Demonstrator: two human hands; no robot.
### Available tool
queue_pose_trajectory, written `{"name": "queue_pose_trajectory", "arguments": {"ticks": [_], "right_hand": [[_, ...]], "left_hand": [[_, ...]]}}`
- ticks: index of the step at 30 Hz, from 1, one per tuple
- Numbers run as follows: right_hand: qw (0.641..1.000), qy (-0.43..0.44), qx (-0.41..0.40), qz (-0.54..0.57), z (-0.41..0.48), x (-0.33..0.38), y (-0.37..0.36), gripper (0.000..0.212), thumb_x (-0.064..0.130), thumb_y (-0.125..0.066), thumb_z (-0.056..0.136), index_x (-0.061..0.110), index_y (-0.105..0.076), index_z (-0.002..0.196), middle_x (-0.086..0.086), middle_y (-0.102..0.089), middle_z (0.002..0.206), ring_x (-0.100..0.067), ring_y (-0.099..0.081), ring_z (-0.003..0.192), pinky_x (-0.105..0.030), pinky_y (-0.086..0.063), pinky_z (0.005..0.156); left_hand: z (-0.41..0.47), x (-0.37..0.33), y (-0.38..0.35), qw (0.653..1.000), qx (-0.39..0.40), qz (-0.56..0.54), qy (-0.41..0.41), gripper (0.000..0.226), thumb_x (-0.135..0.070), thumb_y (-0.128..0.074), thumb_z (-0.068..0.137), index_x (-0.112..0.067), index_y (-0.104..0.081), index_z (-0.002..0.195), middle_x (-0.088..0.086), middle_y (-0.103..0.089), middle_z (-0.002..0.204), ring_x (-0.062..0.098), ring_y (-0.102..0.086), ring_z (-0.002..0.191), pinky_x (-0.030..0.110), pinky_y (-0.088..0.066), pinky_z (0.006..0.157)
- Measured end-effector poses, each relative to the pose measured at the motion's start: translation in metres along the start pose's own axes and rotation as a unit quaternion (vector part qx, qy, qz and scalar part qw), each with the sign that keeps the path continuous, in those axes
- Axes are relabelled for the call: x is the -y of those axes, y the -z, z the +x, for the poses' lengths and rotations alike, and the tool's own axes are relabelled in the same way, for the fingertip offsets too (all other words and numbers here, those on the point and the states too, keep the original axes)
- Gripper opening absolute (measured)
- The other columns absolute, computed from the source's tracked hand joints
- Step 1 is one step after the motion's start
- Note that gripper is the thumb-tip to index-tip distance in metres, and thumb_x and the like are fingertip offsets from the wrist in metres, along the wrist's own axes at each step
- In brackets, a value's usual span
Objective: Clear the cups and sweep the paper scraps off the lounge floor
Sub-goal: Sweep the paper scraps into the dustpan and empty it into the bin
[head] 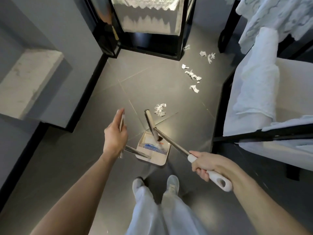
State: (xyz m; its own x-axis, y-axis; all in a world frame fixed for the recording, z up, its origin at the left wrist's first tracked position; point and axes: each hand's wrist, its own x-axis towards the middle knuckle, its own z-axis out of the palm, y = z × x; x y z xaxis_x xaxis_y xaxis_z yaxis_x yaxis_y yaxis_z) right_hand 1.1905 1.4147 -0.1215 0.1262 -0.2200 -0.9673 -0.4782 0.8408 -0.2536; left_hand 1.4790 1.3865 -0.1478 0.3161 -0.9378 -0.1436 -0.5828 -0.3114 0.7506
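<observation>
Standing on the dark tiled floor (67, 167), a person holds a long-handled broom (172, 143) and dustpan (161, 160) just ahead of their grey shoes (172, 182). The right hand (205, 165) is clenched round the broom's white grip (218, 178). The brush head (149, 122) is tilted, its near end over the dustpan's far edge. The left hand (115, 136) grasps the flat top of the dustpan handle (121, 124). Something white and blue lies inside the pan, too blurred to name. One crumpled paper scrap (160, 109) lies just right of the brush head. More scraps (193, 75) trail away to the far right, beside a pale armchair (288, 82) draped in light blue cloth (254, 85).
</observation>
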Motion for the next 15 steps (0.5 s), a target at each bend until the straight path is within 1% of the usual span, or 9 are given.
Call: {"name": "queue_pose_trajectory", "arguments": {"ticks": [1,3,5,7,8,10,12,14,15], "right_hand": [[1.0,-0.001,0.01,0.011,-0.004,0.004,0.003,0.069,-0.005,-0.043,0.091,0.037,-0.032,0.145,-0.002,-0.044,0.047,-0.005,-0.035,0.037,-0.016,-0.032,0.033],[1.0,0.005,0.019,0.014,-0.013,0.014,0.007,0.072,-0.005,-0.044,0.091,0.039,-0.029,0.146,0.0,-0.043,0.045,-0.005,-0.034,0.035,-0.016,-0.031,0.032],[1.0,0.012,0.015,0.007,-0.019,0.025,0.007,0.073,-0.004,-0.045,0.09,0.039,-0.029,0.146,0.0,-0.043,0.044,-0.006,-0.034,0.035,-0.016,-0.032,0.032],[1.0,0.019,0.004,0.0,-0.022,0.041,0.005,0.074,-0.004,-0.047,0.089,0.041,-0.029,0.145,0.0,-0.045,0.043,-0.006,-0.036,0.034,-0.016,-0.033,0.032],[1.0,0.023,-0.003,0.001,-0.022,0.049,0.003,0.074,-0.004,-0.047,0.089,0.042,-0.03,0.145,0.0,-0.045,0.043,-0.007,-0.036,0.034,-0.016,-0.033,0.032],[0.999,0.035,-0.022,0.006,-0.021,0.069,-0.002,0.072,-0.004,-0.047,0.088,0.044,-0.035,0.139,0.0,-0.043,0.042,-0.007,-0.035,0.033,-0.016,-0.032,0.033],[0.998,0.044,-0.038,0.018,-0.023,0.085,-0.005,0.063,-0.006,-0.045,0.088,0.044,-0.042,0.125,0.001,-0.041,0.041,-0.008,-0.034,0.032,-0.015,-0.031,0.033],[0.996,0.056,-0.055,0.036,-0.02,0.106,-0.011,0.056,-0.007,-0.043,0.087,0.042,-0.044,0.114,0.0,-0.041,0.042,-0.008,-0.033,0.032,-0.015,-0.031,0.033],[0.995,0.06,-0.068,0.043,-0.017,0.116,-0.015,0.056,-0.008,-0.043,0.086,0.04,-0.046,0.113,0.0,-0.041,0.043,-0.009,-0.032,0.033,-0.015,-0.031,0.034]], "left_hand": [[0.003,-0.001,0.001,1.0,0.002,-0.002,-0.001,0.057,-0.006,-0.048,0.096,-0.038,-0.04,0.142,-0.001,-0.052,0.138,-0.005,-0.047,0.106,0.002,-0.033,0.084],[0.012,-0.001,0.007,1.0,0.006,-0.012,-0.003,0.058,-0.004,-0.048,0.095,-0.037,-0.04,0.142,-0.004,-0.053,0.129,-0.021,-0.049,0.086,-0.009,-0.029,0.069],[0.022,0.002,0.018,1.0,0.016,-0.019,0.004,0.059,-0.004,-0.048,0.095,-0.04,-0.04,0.142,-0.007,-0.048,0.121,-0.028,-0.049,0.071,-0.008,-0.032,0.057],[0.031,0.008,0.032,0.999,0.028,-0.014,0.009,0.06,-0.007,-0.048,0.096,-0.045,-0.038,0.14,-0.009,-0.048,0.121,-0.025,-0.051,0.067,-0.004,-0.035,0.054],[0.034,0.011,0.039,0.999,0.034,-0.011,0.007,0.06,-0.007,-0.049,0.096,-0.047,-0.037,0.14,-0.009,-0.049,0.121,-0.021,-0.054,0.067,-0.003,-0.037,0.055],[0.043,0.018,0.054,0.999,0.05,-0.003,-0.008,0.061,-0.008,-0.05,0.096,-0.048,-0.036,0.14,-0.008,-0.051,0.123,-0.015,-0.057,0.074,-0.001,-0.038,0.064],[0.05,0.02,0.063,0.997,0.063,0.006,-0.035,0.061,-0.008,-0.051,0.097,-0.046,-0.036,0.141,-0.008,-0.052,0.124,-0.012,-0.058,0.084,0.004,-0.041,0.075],[0.066,0.022,0.075,0.996,0.073,0.014,-0.056,0.061,-0.008,-0.051,0.097,-0.045,-0.035,0.143,-0.005,-0.054,0.129,0.001,-0.06,0.098,0.021,-0.047,0.09],[0.076,0.024,0.081,0.995,0.077,0.016,-0.061,0.062,-0.008,-0.051,0.097,-0.045,-0.034,0.143,-0.005,-0.053,0.13,0.007,-0.057,0.103,0.027,-0.045,0.095]]}}
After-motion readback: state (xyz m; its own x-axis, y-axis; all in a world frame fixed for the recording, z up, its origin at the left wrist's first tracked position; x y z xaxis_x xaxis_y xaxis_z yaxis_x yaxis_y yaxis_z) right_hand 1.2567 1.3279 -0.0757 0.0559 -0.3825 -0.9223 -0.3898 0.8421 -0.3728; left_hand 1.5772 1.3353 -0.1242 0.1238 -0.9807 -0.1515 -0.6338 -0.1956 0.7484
